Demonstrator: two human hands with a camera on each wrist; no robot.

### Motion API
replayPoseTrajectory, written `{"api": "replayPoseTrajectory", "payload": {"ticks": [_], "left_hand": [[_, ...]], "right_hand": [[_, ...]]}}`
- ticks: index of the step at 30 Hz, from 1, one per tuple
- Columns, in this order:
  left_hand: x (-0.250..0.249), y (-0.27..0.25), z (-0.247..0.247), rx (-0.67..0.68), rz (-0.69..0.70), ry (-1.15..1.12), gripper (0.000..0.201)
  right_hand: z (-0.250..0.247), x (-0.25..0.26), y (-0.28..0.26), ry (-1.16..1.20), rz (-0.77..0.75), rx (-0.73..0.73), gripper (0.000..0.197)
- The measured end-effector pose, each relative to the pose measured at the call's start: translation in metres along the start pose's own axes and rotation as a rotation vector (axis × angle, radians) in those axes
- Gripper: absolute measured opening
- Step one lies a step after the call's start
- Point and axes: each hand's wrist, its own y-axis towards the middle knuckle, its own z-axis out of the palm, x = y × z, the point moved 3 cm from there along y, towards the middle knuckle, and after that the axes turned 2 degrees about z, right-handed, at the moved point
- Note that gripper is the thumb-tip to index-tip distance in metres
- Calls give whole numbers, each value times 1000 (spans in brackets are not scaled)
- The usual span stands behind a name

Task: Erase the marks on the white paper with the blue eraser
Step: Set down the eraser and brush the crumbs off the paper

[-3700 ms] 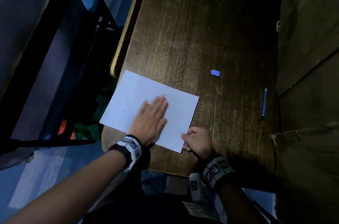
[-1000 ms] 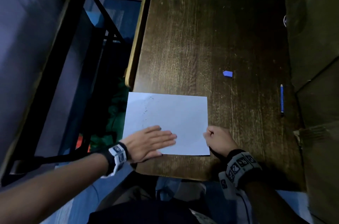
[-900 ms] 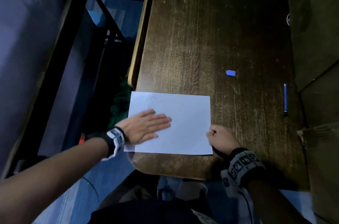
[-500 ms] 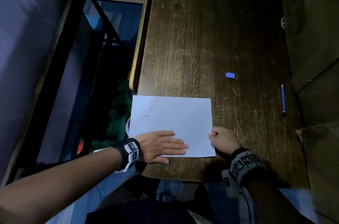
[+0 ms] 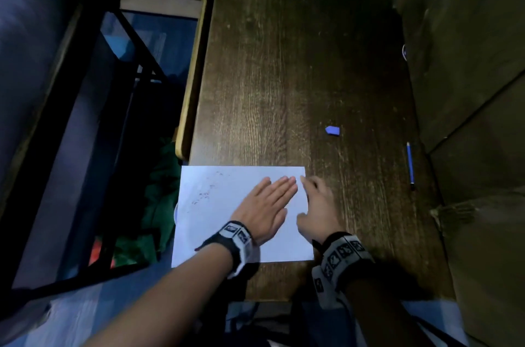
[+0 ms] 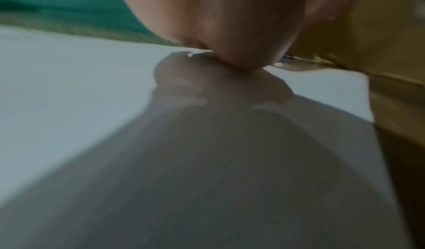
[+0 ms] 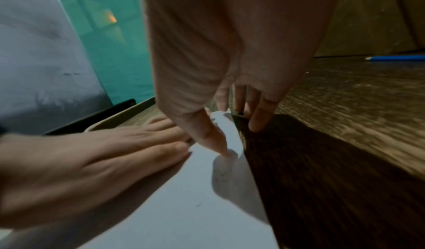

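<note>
The white paper (image 5: 216, 221) lies on the dark wooden table (image 5: 284, 76), its left part hanging over the table's edge. Faint pencil marks (image 5: 203, 194) show near its upper left. My left hand (image 5: 270, 204) presses flat on the sheet's right half, fingers straight and together. My right hand (image 5: 315, 204) rests at the paper's right edge with fingers extended; in the right wrist view its thumb (image 7: 214, 140) touches the sheet (image 7: 184, 207) and the fingertips (image 7: 257, 123) touch the wood. The small blue eraser (image 5: 332, 130) sits alone on the table, beyond both hands.
A blue pencil (image 5: 410, 164) lies to the right near a brown cardboard box (image 5: 468, 90) that walls the table's right side. Left of the table is a drop to the floor with a dark metal frame (image 5: 119, 34) and green cloth (image 5: 159, 190).
The left hand moved from the paper's bottom edge up onto its right half. The right hand uncurled from a fist at the lower right corner and slid up the right edge.
</note>
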Motion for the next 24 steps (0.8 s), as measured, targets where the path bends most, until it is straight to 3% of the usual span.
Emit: {"api": "replayPoseTrajectory", "payload": {"ticks": [4,8,11,13,16,17,24], "left_hand": [[28,4,0,14,-118,41,62],[95,-33,-16,-48,-423,15,61],[106,-41,-22,-122,-587,29,62],[83,-27,-18,-143,-514,-7,62],[34,-18,2,-47,-210,4,63],[32,-23,7,-27,-179,23,63],[104,-79,-16,-102,-612,-10,62]], "right_hand": [[3,-3,11,-133,-59,0,62],[1,-2,17,-208,-69,16,52],[2,3,22,-274,-53,36,53],[1,7,26,-315,-39,49,53],[-1,13,26,-374,-28,48,55],[-1,13,26,-380,-28,45,55],[1,11,26,-362,-27,61,52]]}}
